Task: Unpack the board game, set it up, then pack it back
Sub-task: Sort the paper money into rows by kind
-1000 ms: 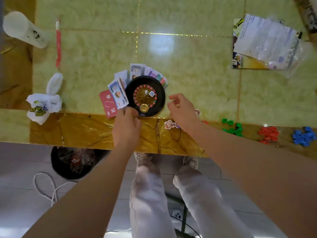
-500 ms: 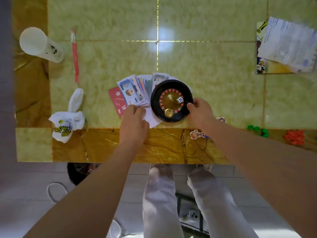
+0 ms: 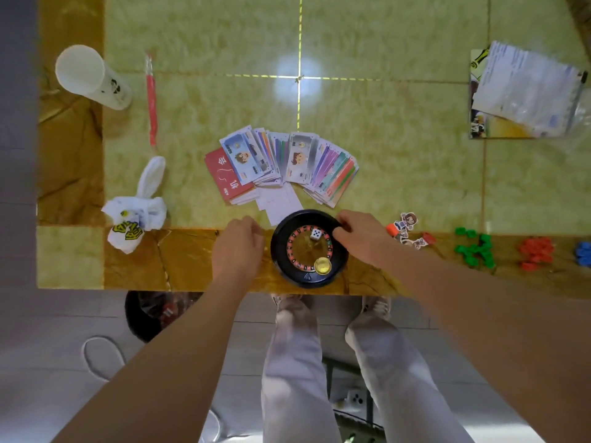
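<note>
Greenish marble-look table (image 3: 399, 174) with an amber border, seen from standing height, and most of the game looks to be out of the box already. Roulette wheel (image 3: 308, 251) sits right at the near edge on the amber strip, with a white die (image 3: 316, 234) lying in its bowl. Right hand (image 3: 361, 238) has thumb and fingers curled over the wheel's far-right rim, so it's gripping it. Left hand (image 3: 238, 251) is just beside the wheel on the other side, fingers curled under; honestly can't tell if it's pinching anything. Just behind the wheel are some white slips (image 3: 279, 203), a fan of paper money (image 3: 287, 161) and a red card deck (image 3: 228, 175). Off to the right: character standees (image 3: 407, 230), then green tokens (image 3: 475, 249), red tokens (image 3: 535, 252) and blue tokens (image 3: 583, 252) in separate piles. A plastic bag (image 3: 527, 91) with a printed sheet sits far right. My read: unpacking is basically done, setup is roughly halfway (I don't see a board laid flat), and the whole pack-up is still to come.
</note>
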### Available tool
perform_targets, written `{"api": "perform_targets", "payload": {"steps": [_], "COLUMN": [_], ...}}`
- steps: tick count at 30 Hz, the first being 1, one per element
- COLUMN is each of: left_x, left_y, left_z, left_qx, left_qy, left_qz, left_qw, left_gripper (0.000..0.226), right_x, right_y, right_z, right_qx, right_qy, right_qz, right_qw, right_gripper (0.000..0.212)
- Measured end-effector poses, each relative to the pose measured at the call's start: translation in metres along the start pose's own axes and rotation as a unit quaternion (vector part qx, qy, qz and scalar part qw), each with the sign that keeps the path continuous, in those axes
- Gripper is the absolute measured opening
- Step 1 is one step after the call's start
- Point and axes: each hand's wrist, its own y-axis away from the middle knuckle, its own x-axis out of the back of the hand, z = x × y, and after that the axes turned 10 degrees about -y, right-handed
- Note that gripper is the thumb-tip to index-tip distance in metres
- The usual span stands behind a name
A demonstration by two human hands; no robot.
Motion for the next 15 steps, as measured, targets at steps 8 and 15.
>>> {"api": "perform_targets", "payload": {"steps": [8, 15], "left_x": [-0.024, -0.015], "left_y": [0.028, 0.024], "left_z": [-0.008, -0.009], "left_qx": [0.029, 0.032], "left_qy": [0.047, 0.071], "left_qz": [-0.048, -0.052], "left_qw": [0.997, 0.996], "left_gripper": [0.012, 0.014], "right_x": [-0.029, -0.031], "right_y": [0.004, 0.002], "right_z": [0.005, -0.003], "right_qx": [0.008, -0.001], "right_qy": [0.077, 0.086], "right_qz": [0.026, 0.079], "right_qw": [0.997, 0.993], "right_gripper": [0.022, 0.025]}}
